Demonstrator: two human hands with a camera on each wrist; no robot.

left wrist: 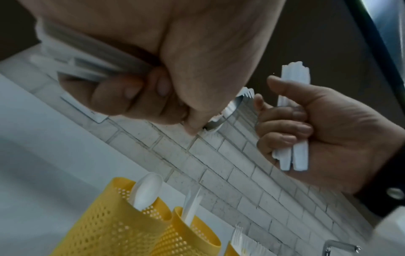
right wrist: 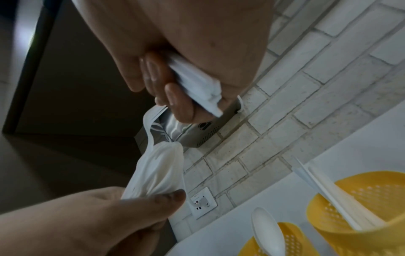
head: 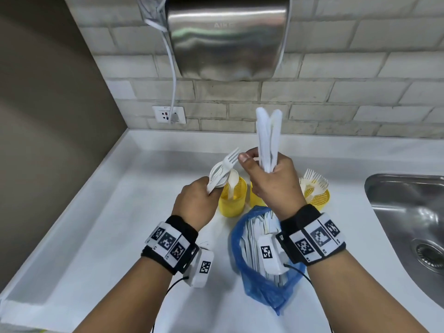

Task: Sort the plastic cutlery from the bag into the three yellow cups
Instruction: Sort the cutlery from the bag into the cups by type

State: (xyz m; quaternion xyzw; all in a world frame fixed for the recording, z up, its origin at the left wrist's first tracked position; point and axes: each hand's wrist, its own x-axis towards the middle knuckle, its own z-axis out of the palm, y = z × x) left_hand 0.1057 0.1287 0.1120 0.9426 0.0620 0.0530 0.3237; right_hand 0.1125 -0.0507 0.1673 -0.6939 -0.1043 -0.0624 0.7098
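My left hand (head: 197, 198) grips a bunch of white spoons and a fork (head: 222, 171) by the handles, above the left yellow cup (head: 233, 200), which holds one spoon. Raised over the middle yellow cup (head: 255, 199), my right hand (head: 271, 179) grips an upright bundle of white knives (head: 268, 138) and hides most of that cup. The right yellow cup (head: 318, 197) holds forks. A blue bag (head: 262, 280) with more cutlery lies open near me. The right wrist view shows knife handles (right wrist: 197, 86) in my fingers and the spoons (right wrist: 160, 169) in my left hand (right wrist: 109, 216).
A steel sink (head: 408, 224) is set into the white counter at the right. A metal hand dryer (head: 228, 37) hangs on the brick wall above the cups, its cord running to a socket (head: 169, 114). A dark wall bounds the counter on the left.
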